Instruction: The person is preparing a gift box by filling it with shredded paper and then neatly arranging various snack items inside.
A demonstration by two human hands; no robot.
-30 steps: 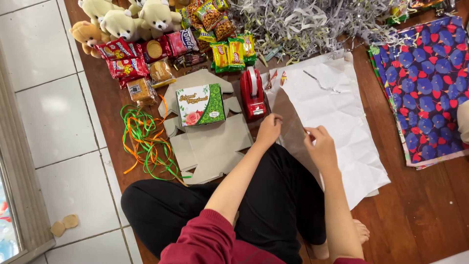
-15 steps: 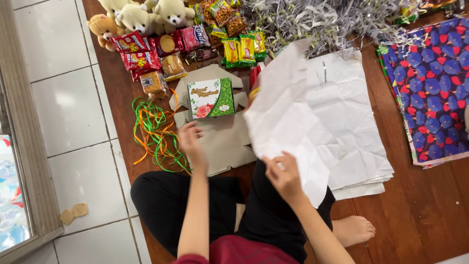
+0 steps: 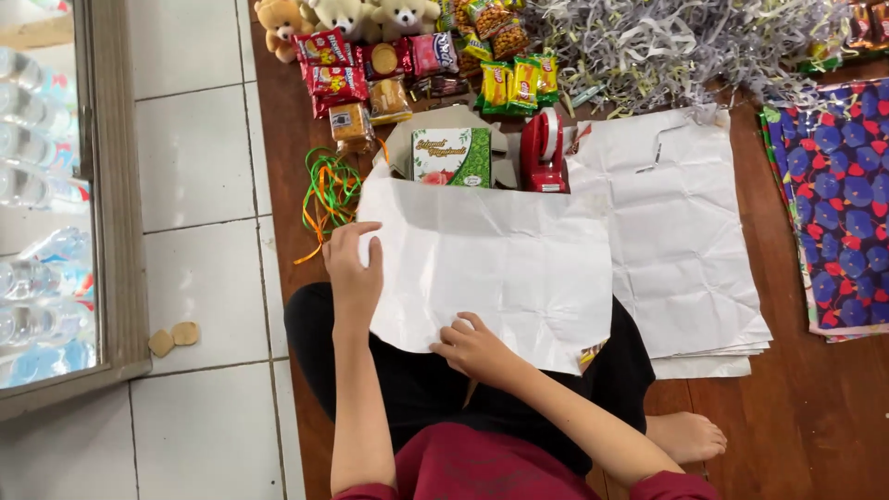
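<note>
A creased white paper sheet (image 3: 500, 259) lies spread flat over my lap and over the cardboard in front of me. My left hand (image 3: 353, 268) rests on its left edge, fingers apart. My right hand (image 3: 473, 348) presses on its near edge, fingers curled on the paper. Just beyond the sheet stands a green and white box (image 3: 452, 157) on a piece of cardboard (image 3: 400, 148), with a red tape dispenser (image 3: 544, 150) to its right.
A stack of white paper (image 3: 681, 250) lies to the right, and blue patterned wrapping paper (image 3: 838, 199) further right. Snack packets (image 3: 370, 74), teddy bears (image 3: 343, 17) and shredded paper (image 3: 667, 42) line the far side. Green and orange ribbons (image 3: 326, 190) lie left. White floor tiles (image 3: 194, 278) border the wooden floor.
The white sheet, lifted from the stack a moment ago, has come left and down and now lies flat before me. Both hands moved onto its edges.
</note>
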